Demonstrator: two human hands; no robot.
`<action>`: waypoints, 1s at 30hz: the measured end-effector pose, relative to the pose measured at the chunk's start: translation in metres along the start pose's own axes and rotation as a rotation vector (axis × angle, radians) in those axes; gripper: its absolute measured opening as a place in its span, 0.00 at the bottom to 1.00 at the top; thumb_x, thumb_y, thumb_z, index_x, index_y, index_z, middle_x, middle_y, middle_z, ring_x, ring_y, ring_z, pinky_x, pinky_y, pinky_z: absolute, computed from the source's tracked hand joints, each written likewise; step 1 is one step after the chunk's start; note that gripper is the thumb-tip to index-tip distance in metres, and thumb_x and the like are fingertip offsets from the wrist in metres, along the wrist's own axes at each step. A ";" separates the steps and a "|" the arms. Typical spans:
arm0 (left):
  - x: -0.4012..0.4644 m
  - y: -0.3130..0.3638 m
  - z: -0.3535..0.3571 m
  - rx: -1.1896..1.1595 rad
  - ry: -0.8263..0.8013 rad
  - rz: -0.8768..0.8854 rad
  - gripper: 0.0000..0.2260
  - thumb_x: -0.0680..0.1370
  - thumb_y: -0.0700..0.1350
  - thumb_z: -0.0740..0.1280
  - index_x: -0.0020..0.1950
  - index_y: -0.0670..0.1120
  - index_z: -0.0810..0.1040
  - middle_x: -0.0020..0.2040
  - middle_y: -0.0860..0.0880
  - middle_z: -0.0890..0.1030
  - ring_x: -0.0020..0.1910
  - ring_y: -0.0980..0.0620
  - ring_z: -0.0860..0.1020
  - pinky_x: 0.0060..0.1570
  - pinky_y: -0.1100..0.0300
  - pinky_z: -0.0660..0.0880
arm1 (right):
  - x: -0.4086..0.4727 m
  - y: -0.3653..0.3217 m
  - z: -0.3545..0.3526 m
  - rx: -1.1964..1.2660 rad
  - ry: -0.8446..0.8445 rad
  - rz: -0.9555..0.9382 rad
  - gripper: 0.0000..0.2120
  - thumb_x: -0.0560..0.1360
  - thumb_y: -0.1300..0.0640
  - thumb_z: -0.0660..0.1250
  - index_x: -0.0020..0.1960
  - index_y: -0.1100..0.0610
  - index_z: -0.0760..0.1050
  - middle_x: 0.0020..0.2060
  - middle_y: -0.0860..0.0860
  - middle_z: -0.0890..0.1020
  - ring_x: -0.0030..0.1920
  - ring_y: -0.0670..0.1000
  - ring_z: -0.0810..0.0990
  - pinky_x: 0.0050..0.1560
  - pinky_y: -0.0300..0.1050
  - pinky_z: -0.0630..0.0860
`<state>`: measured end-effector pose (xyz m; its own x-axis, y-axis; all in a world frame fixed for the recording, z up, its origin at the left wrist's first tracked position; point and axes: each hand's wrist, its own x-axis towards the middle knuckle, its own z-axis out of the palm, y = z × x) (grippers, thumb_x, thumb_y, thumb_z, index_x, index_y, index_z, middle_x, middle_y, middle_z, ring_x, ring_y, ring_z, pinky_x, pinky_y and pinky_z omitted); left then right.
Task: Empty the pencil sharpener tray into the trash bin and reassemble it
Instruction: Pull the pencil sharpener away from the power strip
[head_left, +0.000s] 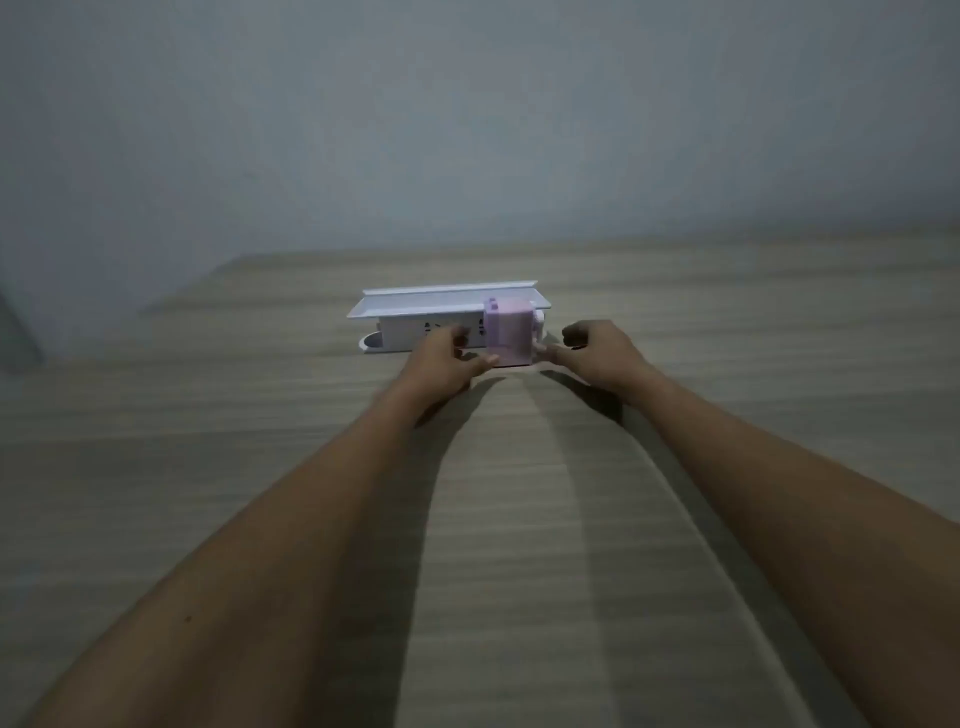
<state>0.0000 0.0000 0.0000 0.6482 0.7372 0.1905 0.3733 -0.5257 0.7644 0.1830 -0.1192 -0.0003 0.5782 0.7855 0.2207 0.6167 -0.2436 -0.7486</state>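
A plain indoor room, likely a home or office: a wood-grain worktop (519, 519) is meeting a bare grey wall (467, 130), carrying a white desk organiser (415, 312).

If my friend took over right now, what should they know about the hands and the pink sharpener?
Left hand: fingers on the left side of the pink pencil sharpener, near its base.
Right hand: loosely curled, fingers reaching the sharpener's right side by the crank; firm grip unclear.
Sharpener stands upright on the wooden table, in front of a white organizer.
Done: cannot tell whether the tray was emptied. No trash bin in view.
Left: confirm that, then finish.
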 end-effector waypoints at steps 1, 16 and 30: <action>0.005 -0.002 0.002 -0.035 -0.012 0.010 0.34 0.75 0.49 0.75 0.77 0.40 0.69 0.72 0.43 0.76 0.67 0.46 0.78 0.62 0.56 0.74 | 0.004 0.002 0.002 0.050 0.008 -0.012 0.33 0.70 0.43 0.76 0.65 0.64 0.77 0.60 0.58 0.82 0.61 0.57 0.80 0.64 0.53 0.75; 0.002 -0.002 -0.006 -0.219 -0.045 0.099 0.23 0.74 0.39 0.76 0.68 0.39 0.78 0.57 0.44 0.85 0.50 0.53 0.84 0.46 0.65 0.80 | -0.001 -0.014 0.006 0.387 -0.195 -0.120 0.20 0.69 0.64 0.78 0.60 0.67 0.80 0.48 0.57 0.85 0.42 0.47 0.84 0.40 0.34 0.80; -0.135 0.056 -0.049 -0.278 -0.043 0.166 0.21 0.73 0.34 0.76 0.66 0.36 0.79 0.55 0.45 0.84 0.44 0.62 0.84 0.45 0.70 0.78 | -0.133 -0.078 -0.044 0.355 -0.227 -0.203 0.20 0.71 0.62 0.78 0.61 0.66 0.79 0.54 0.61 0.85 0.51 0.52 0.83 0.52 0.38 0.80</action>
<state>-0.0993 -0.1083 0.0477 0.7149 0.6293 0.3048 0.0683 -0.4967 0.8652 0.0815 -0.2299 0.0560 0.3090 0.9113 0.2720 0.4614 0.1064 -0.8808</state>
